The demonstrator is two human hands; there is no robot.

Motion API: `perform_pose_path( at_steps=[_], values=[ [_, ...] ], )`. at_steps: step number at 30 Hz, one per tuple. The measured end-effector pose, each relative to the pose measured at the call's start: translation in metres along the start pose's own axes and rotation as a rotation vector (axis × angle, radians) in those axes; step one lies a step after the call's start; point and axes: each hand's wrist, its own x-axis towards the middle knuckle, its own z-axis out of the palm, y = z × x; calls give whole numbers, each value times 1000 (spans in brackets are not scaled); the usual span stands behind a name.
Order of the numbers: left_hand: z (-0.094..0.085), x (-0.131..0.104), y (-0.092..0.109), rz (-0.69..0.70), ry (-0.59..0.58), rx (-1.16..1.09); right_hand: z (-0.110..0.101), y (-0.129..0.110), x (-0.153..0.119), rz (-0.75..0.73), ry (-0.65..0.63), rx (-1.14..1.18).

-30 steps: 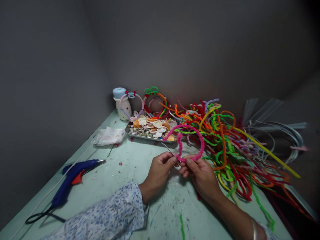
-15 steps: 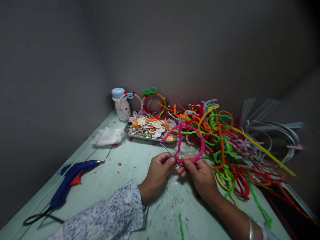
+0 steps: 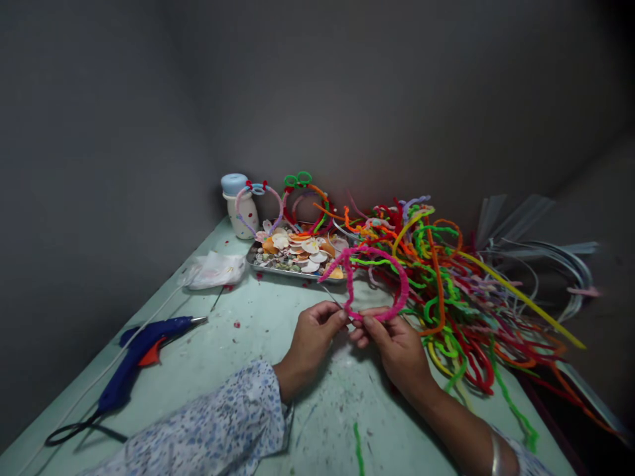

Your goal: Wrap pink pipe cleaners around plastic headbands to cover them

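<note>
In front of my chest both hands are closed around a piece of work. My left hand (image 3: 317,334) pinches a thin, dark strip (image 3: 331,296) that sticks out past its fingers toward the tray. Between thumb and fingers my right hand (image 3: 394,344) grips a bright pink pipe cleaner (image 3: 404,284), which rises in a wide loop. The pipe cleaner's loose end crosses down on the left side, beside my left fingertips. How strip and pipe cleaner meet is hidden by the fingers.
Behind the hands stands a metal tray (image 3: 278,270) of shells. Finished-looking pipe-cleaner headbands (image 3: 282,208) lean near a white jar (image 3: 243,218). A pile of coloured pipe cleaners (image 3: 446,284) spreads right. At left lie a blue glue gun (image 3: 124,377) and a plastic packet (image 3: 215,271).
The upper part of the pink pipe cleaner has dipped and its loose strand has swung slightly left. Both hands keep almost the same place and grip.
</note>
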Motion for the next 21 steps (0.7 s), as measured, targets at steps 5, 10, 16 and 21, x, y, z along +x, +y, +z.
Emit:
perform_pose_path(
  at_steps=[5, 10, 16, 21],
  values=[
    [-2, 1, -2, 9, 7, 26, 0, 0, -3, -37, -15, -66],
    [-2, 1, -1, -6, 17, 37, 2, -1, -5, -80, -1, -134],
    [-2, 2, -2, 1, 10, 35, 1, 3, -4, -72, 18, -153],
    [-1, 2, -1, 10, 15, 42, 0, 3, -5, -93, 12, -178]
  ],
)
